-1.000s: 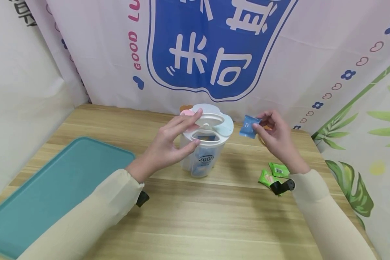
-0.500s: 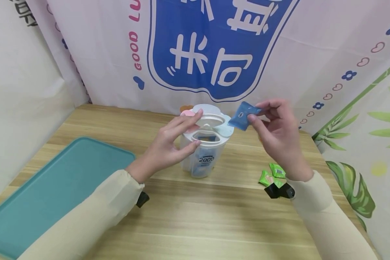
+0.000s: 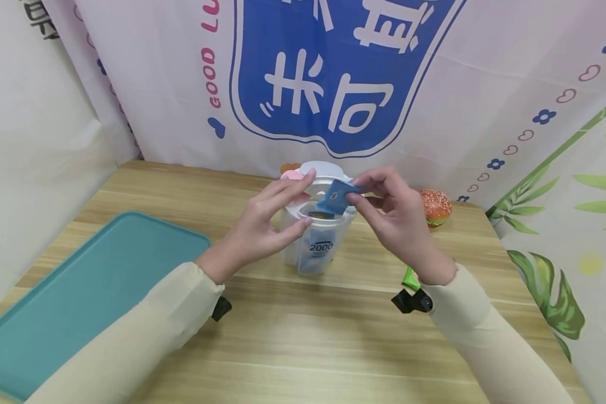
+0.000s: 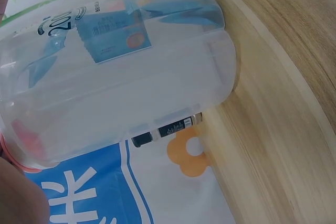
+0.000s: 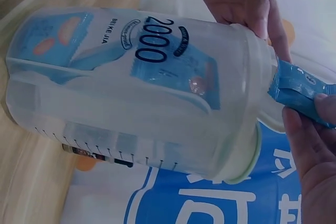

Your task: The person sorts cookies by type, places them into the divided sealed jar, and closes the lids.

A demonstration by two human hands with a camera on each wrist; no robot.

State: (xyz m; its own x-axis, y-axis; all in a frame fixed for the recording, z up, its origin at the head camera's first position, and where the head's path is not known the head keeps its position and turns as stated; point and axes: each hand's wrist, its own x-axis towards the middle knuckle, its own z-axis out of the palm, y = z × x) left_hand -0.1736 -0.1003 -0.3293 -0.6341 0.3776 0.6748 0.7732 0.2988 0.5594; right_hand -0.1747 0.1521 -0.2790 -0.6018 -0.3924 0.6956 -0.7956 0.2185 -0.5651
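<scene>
A clear storage canister [image 3: 319, 247] marked 2000 stands upright on the wooden table, with blue snack packets [image 4: 113, 35] inside. One flap of its petal-coloured lid is raised, exposing an opening. My right hand [image 3: 396, 219] pinches a blue snack packet [image 3: 336, 196] between thumb and fingers. In the head view its lower corner is at the opening; the right wrist view shows the packet [image 5: 302, 90] close to the lid's mouth. My left hand [image 3: 260, 219] touches the lid, fingers fairly straight, with the thumb by the front rim and the other fingers by the flap.
A teal tray [image 3: 121, 269] lies on the left of the table. Right of the canister are a toy hamburger [image 3: 436, 206] and a green packet [image 3: 411, 279], partly behind my right wrist. A small dark bottle-like object [image 4: 173, 128] is behind the canister. A printed cloth hangs behind.
My right hand has carried the blue snack packet left, from beside the canister to over its opening. The toy hamburger has come into fuller view. My left hand has stayed in place.
</scene>
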